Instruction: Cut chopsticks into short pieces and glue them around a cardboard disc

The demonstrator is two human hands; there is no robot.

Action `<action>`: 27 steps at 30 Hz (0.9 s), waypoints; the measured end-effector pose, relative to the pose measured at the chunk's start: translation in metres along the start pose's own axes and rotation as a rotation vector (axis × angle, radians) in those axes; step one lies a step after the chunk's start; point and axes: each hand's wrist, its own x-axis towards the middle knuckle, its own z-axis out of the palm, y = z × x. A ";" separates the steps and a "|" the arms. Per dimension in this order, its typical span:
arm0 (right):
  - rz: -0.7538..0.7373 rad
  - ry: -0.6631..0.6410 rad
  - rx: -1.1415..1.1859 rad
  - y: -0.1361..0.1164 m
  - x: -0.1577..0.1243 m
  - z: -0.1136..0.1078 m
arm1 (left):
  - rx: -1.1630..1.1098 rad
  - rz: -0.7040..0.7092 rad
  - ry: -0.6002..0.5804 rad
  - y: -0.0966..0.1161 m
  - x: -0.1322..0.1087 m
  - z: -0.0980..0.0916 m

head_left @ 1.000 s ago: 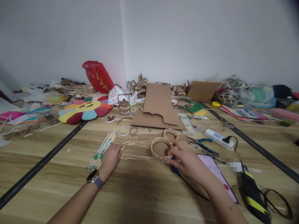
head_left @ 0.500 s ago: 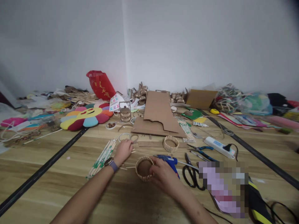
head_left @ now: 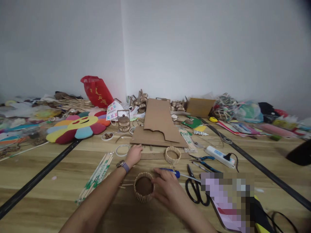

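Observation:
My right hand holds the right side of a small round basket wall of short wooden sticks with a brown inside, its fingers at the rim. My left hand reaches forward with fingers bent down and together; its fingertips are hidden, so what they pinch cannot be made out. Beside it lie a white ring and a brown cardboard strip. Behind my right fingers is a blue glue gun, partly covered. A second ring of sticks stands farther back.
Packaged sticks lie to the left. On the right are black scissors, pliers and a white power strip. Cardboard sheets, a lidded stick bucket and a flower cushion stand behind.
The view has shifted, so most things appear farther left and lower. My left hand has moved forward over the spot where a small brown ring lay. My right hand stays at the stick ring.

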 end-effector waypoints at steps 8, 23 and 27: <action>0.034 0.108 -0.279 0.030 0.035 -0.054 | -0.064 -0.005 0.048 -0.009 0.025 -0.009; 0.179 -0.098 -0.758 0.079 0.205 -0.022 | -0.064 0.016 0.137 -0.017 0.035 -0.002; 0.198 -0.104 -0.785 0.089 0.218 -0.041 | 0.017 0.068 0.118 -0.027 0.018 -0.011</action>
